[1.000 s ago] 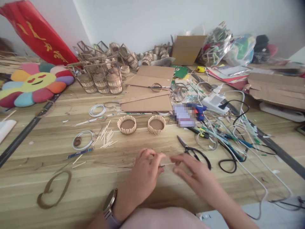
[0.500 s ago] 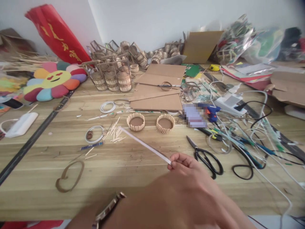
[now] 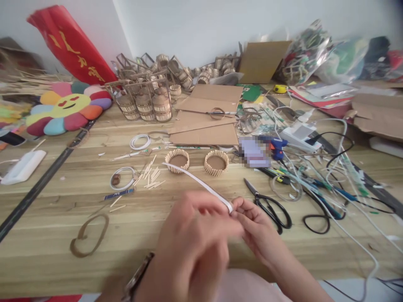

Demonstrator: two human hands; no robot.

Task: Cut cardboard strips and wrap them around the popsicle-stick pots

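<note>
My right hand pinches the near end of a narrow white strip with a brown edge. The strip bows slightly and runs up and left, its far end beside a small round basket of short sticks with a brown base. A second such basket stands to its right. My left hand, with a watch on its wrist, is curled close against the right fingertips at the strip's end. Its fingers are closed and somewhat blurred; what they grip is hidden.
Black-handled scissors lie right of my hands, near a glue gun and tangled cables. Loose short sticks, a white coil and a brown band lie left. Cardboard and stick lanterns are behind.
My left hand has come to the strip's near end, meeting the right hand. The strip now bends, and its far end has shifted slightly right and up. The right hand keeps its pinch.
</note>
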